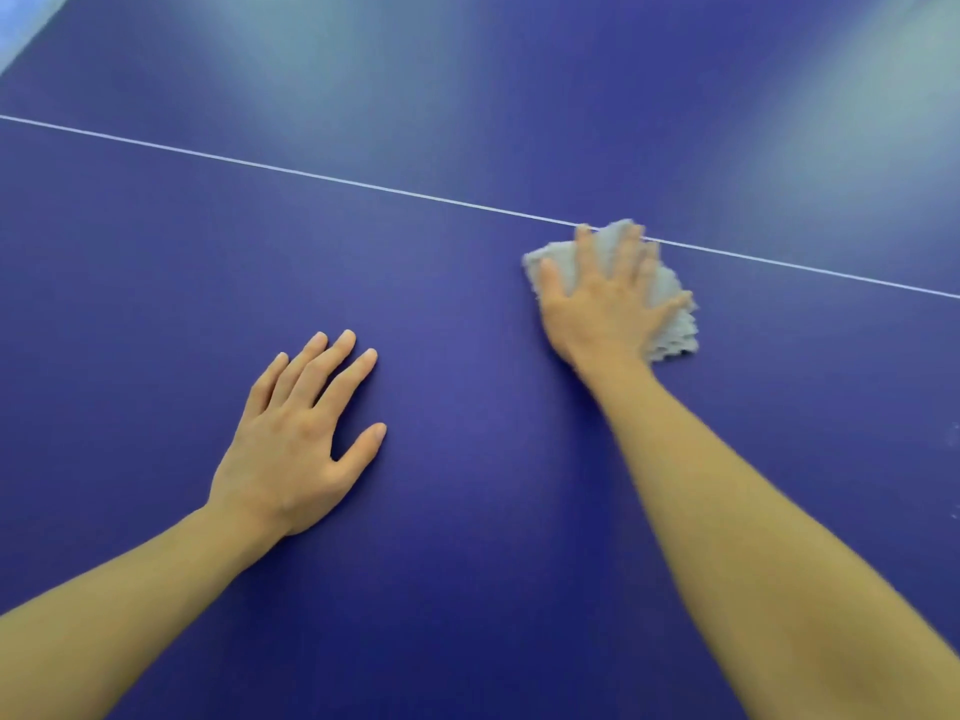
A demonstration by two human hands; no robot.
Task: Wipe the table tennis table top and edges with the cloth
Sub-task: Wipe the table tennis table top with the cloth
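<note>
The blue table tennis table top [467, 356] fills the view, crossed by a thin white line [311, 173] running from upper left to right. A light grey cloth [670, 324] lies flat on the table right at that line. My right hand [602, 304] presses down on the cloth with straight, spread fingers, its fingertips reaching the line; the hand is blurred. My left hand [301, 439] rests flat on the bare table nearer to me and to the left, fingers straight and holding nothing.
A corner of the table edge [31, 39] shows at the top left, with pale floor beyond it. Soft light reflections lie across the far half of the table. A few small pale specks sit on the surface at the right edge of the view [955, 433].
</note>
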